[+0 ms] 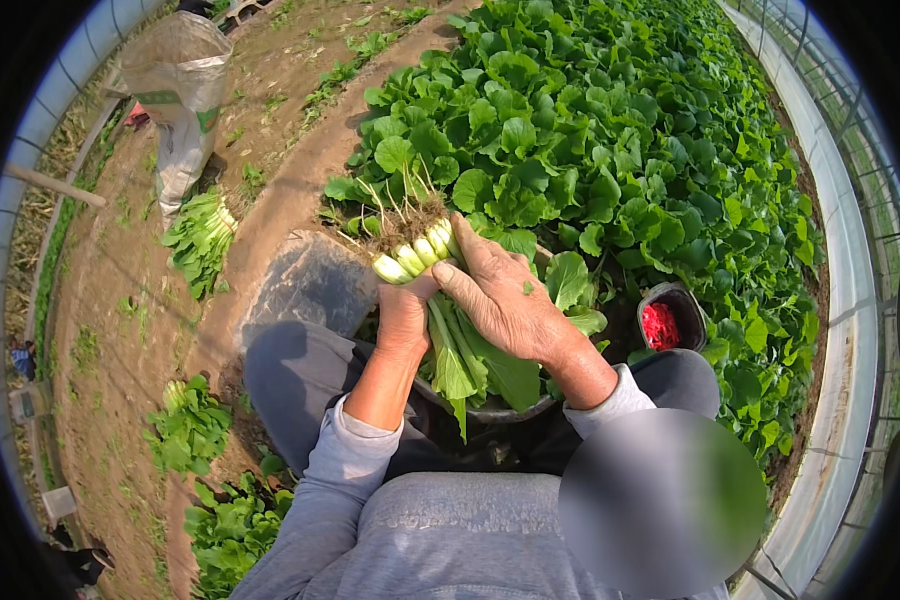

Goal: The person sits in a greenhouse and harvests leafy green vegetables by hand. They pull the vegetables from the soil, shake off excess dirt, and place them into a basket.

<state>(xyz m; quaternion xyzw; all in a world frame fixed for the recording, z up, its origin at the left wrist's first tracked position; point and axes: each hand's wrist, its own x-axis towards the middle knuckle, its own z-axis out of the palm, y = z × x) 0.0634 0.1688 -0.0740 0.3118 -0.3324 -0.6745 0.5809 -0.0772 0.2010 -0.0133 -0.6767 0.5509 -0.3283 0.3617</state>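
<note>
Between my knees, both hands grip a bunch of leafy greens (pixel 414 255) with pale, thick stem bases lined up in a row. Soil-caked roots (pixel 405 221) stick out from its far end, and the leaves hang down toward my lap. My left hand (pixel 403 311) wraps the stems from the left. On the other side, my right hand (pixel 499 289) lies over the bunch, its fingers stretched along the stem bases and its thumb across them. Below the leaves, the rim of a round container (pixel 487 414) shows; its inside is mostly hidden.
A dense bed of greens (pixel 615 127) fills the far right. By my right knee stands a dark pot (pixel 690 322) holding red strips (pixel 660 326). Bunches of greens (pixel 202 240) (pixel 187 427) lie on the soil at left, near a woven sack (pixel 184 97). Plastic sheeting (pixel 847 322) edges the right.
</note>
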